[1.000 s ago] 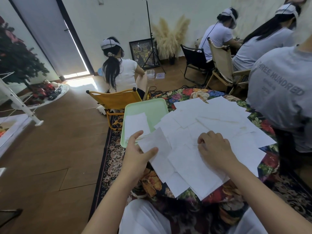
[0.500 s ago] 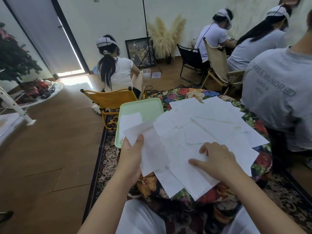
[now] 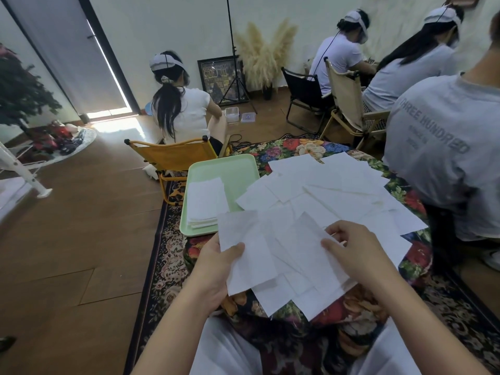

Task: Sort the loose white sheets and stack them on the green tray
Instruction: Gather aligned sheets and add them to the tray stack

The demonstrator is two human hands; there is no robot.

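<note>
**One sheet lifted clear, a second being taken up**

The left hand (image 3: 216, 269) holds a white sheet (image 3: 243, 253) pinched under its thumb near the sheet's lower left edge; a second ago that sheet lay low against the pile, and it now stands raised above it, its far corner overlapping the near rim of the green tray (image 3: 238, 169); the right hand (image 3: 351, 253), which a second ago lay curled on the pile and half a second ago spread flat over it, now closes thumb and forefinger on the corner of another sheet (image 3: 305, 239) at the near side of the heap; the loose sheets (image 3: 338, 190) lie fanned and overlapping across the flowered tabletop (image 3: 297, 147), just to the right of the tray; a small neat stack (image 3: 205, 201) rests in the tray's left half, unchanged across the three moments; judging from this, the sorting is at an early stage, most sheets being still outside the tray; the held sheet looks ready to go onto the stack, and thin paper may slip or drag a neighbour along.
</note>
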